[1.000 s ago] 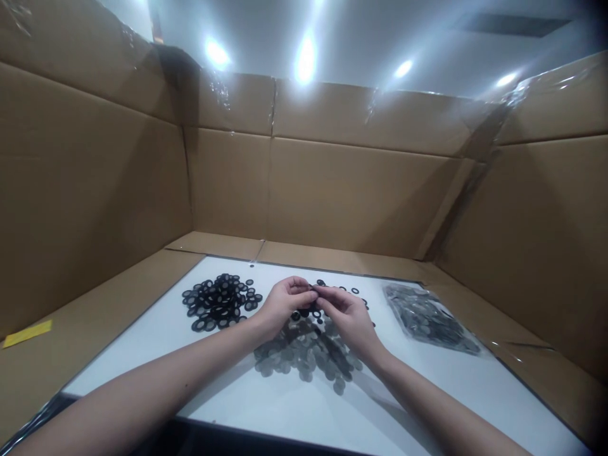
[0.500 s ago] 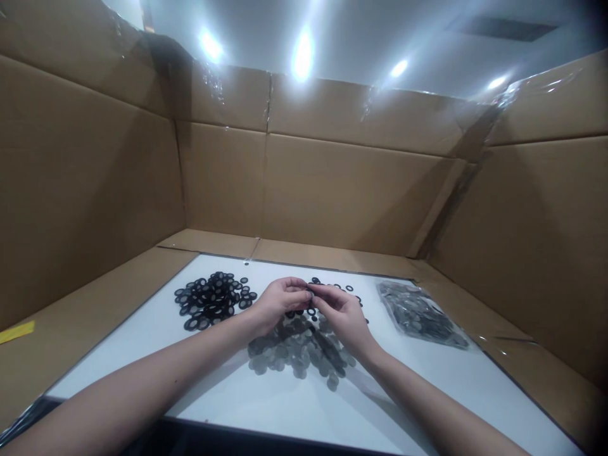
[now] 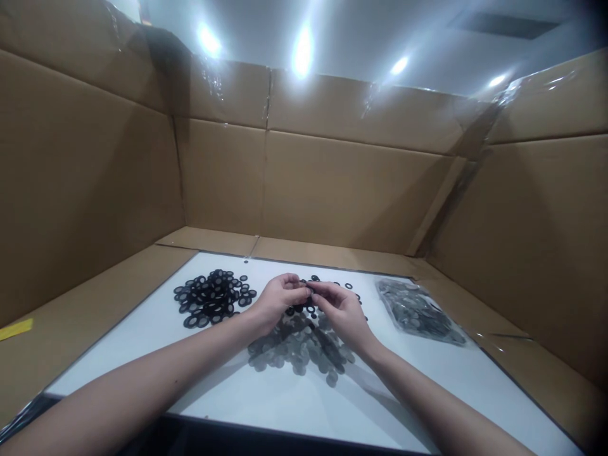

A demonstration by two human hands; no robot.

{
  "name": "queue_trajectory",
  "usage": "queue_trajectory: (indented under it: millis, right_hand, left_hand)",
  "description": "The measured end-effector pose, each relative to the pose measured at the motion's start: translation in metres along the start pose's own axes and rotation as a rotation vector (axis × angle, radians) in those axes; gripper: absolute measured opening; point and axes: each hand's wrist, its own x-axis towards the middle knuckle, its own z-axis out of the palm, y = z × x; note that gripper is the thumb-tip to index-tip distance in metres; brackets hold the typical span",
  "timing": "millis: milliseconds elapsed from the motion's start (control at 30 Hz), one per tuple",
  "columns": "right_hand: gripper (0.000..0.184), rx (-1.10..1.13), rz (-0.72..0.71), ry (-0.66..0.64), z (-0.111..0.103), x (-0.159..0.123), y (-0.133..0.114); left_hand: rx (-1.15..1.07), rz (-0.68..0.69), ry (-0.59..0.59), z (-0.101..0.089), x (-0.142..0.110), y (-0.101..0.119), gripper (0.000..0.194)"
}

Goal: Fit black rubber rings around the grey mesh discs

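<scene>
Cardboard walls (image 3: 313,190) enclose the work area on three sides, their seams and upper edges fixed with clear tape (image 3: 212,79). A white panel (image 3: 133,323) lies on a cardboard base (image 3: 95,291), with a yellow strip (image 3: 15,329) at left. Above, round lights (image 3: 303,54) shine from a pale ceiling (image 3: 361,38) beside a dark vent (image 3: 503,25).
</scene>
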Motion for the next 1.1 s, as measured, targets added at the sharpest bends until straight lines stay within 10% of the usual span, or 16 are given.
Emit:
queue_trajectory:
  millis: [667, 1100]
  right_hand:
    - [0.021, 0.003, 0.005, 0.036, -0.0012, -0.0024, -0.0066]
    - [0.019, 0.016, -0.008, 0.042, -0.0008, -0.0019, -0.0056]
  left_hand:
    - [0.269, 0.024, -0.148, -0.0055, 0.0026, 0.0097, 0.027]
    - [0.045, 0.040, -0.071, -0.0048, 0.0040, 0.0043, 0.046]
